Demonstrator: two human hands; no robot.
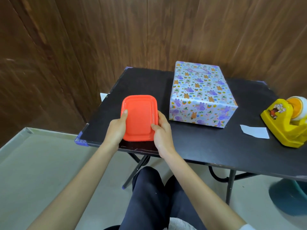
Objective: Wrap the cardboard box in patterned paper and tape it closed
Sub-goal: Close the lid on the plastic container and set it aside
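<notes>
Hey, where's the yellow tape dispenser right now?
In the head view, the yellow plastic tape dispenser sits at the right edge of the black table, right of the patterned-paper-wrapped box, with a white paper scrap just left of it.

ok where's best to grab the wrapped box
Take the wrapped box by its two long sides, palms flat, coming from the near end: it lies flat on the table, bare table on either side, and seems too broad for a one-handed grip.
</notes>
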